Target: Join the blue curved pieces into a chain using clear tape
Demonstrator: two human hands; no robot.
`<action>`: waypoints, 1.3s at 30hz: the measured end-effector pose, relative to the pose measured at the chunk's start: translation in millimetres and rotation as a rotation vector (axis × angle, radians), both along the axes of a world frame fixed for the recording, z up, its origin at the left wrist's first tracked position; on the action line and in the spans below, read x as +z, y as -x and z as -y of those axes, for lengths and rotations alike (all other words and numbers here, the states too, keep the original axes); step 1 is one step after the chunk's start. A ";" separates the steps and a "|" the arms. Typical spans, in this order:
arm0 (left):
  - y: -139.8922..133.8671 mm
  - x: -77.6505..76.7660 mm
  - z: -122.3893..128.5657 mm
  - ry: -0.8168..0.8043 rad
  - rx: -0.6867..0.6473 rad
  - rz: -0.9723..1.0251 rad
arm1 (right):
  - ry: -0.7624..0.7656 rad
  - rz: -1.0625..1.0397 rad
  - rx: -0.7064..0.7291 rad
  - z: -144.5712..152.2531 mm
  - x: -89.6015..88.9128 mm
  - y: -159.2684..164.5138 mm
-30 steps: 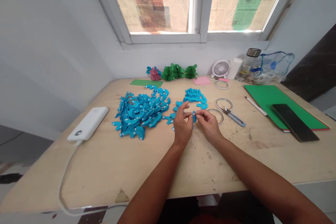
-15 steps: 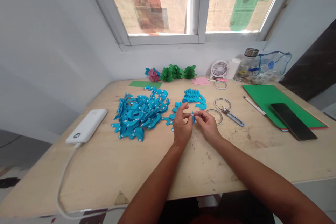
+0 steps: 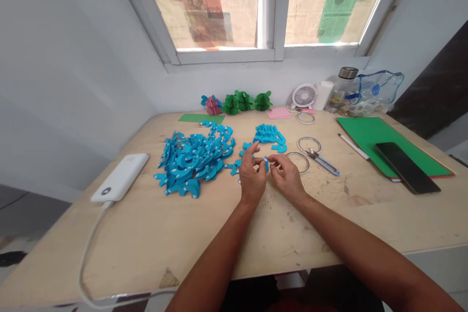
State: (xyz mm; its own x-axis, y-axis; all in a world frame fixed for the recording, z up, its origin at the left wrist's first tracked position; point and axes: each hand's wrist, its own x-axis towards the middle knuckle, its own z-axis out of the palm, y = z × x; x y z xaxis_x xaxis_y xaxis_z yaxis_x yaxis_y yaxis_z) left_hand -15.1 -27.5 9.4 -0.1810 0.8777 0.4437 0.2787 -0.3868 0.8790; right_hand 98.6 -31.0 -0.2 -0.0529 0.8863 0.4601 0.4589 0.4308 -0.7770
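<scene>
Paper piece (image 3: 266,165), held by left fingers (image 3: 262,167), right fingers (image 3: 278,159) now wider apart

I see lots of open table (image 3: 146,239) on the near side. Farther in, the big blue pile (image 3: 195,158) blocks the way left of the left hand (image 3: 253,180). A ring (image 3: 308,162) and a cutter (image 3: 324,163) sit past the right hand (image 3: 287,178). I can't quite tell if it has a gap to the small blue piece (image 3: 266,163).

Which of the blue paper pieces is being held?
The small blue piece pinched by the left hand, beside the right hand; the other blue pieces lie grouped on the table.
</scene>
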 end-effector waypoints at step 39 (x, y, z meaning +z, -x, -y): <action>-5.8 -6.6 0.7 0.082 -0.232 0.165 | 0.274 -0.532 -0.065 -10.3 8.5 -5.1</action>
State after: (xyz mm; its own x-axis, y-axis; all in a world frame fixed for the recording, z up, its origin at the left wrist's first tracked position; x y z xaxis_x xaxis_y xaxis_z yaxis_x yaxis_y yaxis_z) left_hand -9.3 -28.2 2.8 -0.0356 0.9357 0.3510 0.0419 -0.3496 0.9360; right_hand 103.7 -20.7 8.3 0.1805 0.9700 0.1632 -0.0050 0.1668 -0.9860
